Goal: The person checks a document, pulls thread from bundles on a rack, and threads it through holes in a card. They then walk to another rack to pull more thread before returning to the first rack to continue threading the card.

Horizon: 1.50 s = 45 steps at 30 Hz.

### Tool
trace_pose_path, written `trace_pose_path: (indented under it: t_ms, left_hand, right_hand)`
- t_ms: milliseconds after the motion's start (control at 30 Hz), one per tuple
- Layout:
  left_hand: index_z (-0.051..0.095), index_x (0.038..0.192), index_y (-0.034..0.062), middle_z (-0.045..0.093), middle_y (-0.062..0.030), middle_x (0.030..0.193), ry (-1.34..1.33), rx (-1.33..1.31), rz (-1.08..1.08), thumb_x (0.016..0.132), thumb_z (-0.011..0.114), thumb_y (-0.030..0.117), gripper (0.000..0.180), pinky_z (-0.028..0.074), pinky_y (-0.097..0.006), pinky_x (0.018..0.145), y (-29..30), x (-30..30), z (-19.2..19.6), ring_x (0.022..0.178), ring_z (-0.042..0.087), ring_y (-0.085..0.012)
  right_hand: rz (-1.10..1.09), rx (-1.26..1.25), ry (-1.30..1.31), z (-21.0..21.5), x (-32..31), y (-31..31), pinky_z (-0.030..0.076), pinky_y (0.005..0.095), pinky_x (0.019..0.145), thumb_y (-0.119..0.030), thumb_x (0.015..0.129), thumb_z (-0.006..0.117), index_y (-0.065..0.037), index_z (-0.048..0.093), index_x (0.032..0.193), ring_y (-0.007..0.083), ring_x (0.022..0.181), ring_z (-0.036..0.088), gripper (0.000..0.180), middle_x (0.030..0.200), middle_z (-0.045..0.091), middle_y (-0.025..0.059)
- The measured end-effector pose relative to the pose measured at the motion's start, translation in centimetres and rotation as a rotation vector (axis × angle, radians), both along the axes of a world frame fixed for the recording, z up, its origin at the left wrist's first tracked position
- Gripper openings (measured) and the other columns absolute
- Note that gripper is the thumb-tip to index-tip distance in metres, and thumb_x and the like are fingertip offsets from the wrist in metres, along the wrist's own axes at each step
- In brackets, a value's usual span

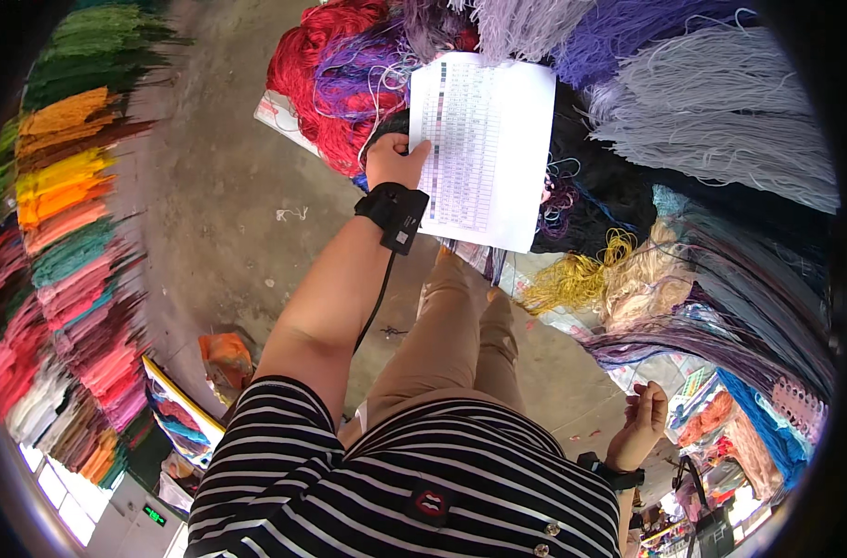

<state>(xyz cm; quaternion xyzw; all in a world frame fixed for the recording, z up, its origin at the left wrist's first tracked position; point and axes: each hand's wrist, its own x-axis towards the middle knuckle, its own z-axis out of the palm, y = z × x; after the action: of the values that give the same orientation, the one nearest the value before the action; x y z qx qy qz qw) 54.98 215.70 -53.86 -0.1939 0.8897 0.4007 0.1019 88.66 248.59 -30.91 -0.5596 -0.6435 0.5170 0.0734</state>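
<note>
My left hand (394,164) grips the left edge of a white printed sheet (516,139), its thumb lying over the paper. Rows of a table and a column of small dark colour squares show on the sheet. It lies or hovers over bundles of yarn; I cannot tell whether it rests on them. Red yarn (335,65) with purple strands is heaped just beyond this hand, and black yarn (595,177) shows right of the sheet. My right hand (639,428) hangs at my right side, its fingers loosely curled and nothing visible in them, close to the yarn-covered table.
Grey-lilac yarn (712,102), yellow yarn (582,279) and cream yarn (647,279) cover the table on the right. Along the left side hang many-coloured skeins (79,279). An orange bag (226,363) sits on the concrete floor (228,186).
</note>
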Motion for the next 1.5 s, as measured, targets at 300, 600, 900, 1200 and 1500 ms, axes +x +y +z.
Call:
trace_pose_path:
  t_ms: [300,600,900,1200,1500]
  left_hand:
    - [0.067,0.084,-0.0024,0.064,-0.0121,0.074,0.007,0.024,-0.021,0.067,0.08,0.026,0.036,0.049,-0.036,0.065,0.3,-0.3,0.9,0.067,0.062,-0.024]
    - [0.062,0.11,-0.0062,0.07,-0.01,0.095,-0.063,0.284,-0.127,0.084,0.068,0.013,0.033,0.05,-0.026,0.076,-2.5,0.6,-0.8,0.085,0.065,-0.0143]
    - [0.059,0.115,-0.0065,0.07,-0.0147,0.1,-0.153,0.341,-0.177,0.086,0.066,0.014,0.036,0.051,-0.028,0.077,-1.2,0.9,0.9,0.09,0.066,-0.0151]
    - [0.059,0.115,-0.0018,0.068,-0.0067,0.101,-0.071,0.251,-0.033,0.087,0.066,0.018,0.036,0.049,-0.027,0.072,-7.0,8.7,3.9,0.083,0.061,-0.0132]
    - [0.064,0.095,0.0112,0.066,-0.0028,0.084,-0.857,0.092,-0.085,0.089,0.058,0.023,0.014,0.046,-0.027,0.056,-21.3,40.0,7.6,0.07,0.061,-0.0146]
  right_hand:
    - [0.014,-0.022,0.008,-0.1,-0.9,-0.8,0.038,0.0198,0.065,-0.015,0.095,0.056,-0.005,0.061,0.107,0.007,0.074,0.054,0.016,0.093,0.064,0.0025]
    - [0.028,-0.026,0.036,1.3,-0.8,-1.5,0.038,0.0191,0.064,-0.018,0.096,0.056,-0.006,0.062,0.106,0.0061,0.071,0.051,0.016,0.092,0.063,0.0007]
    - [0.162,-0.065,0.03,-0.1,-1.4,-1.2,0.038,0.0195,0.064,-0.017,0.095,0.056,-0.006,0.061,0.104,0.0071,0.071,0.052,0.015,0.092,0.064,0.002]
    - [0.25,-0.131,0.038,-0.6,-0.5,0.5,0.038,0.0193,0.063,-0.019,0.095,0.057,-0.009,0.062,0.103,0.006,0.073,0.055,0.014,0.091,0.065,-0.0002]
    - [0.656,-0.349,0.006,-3.9,-5.3,-1.0,0.044,0.0211,0.067,-0.022,0.095,0.057,-0.004,0.062,0.113,0.0078,0.076,0.056,0.026,0.096,0.067,0.0017]
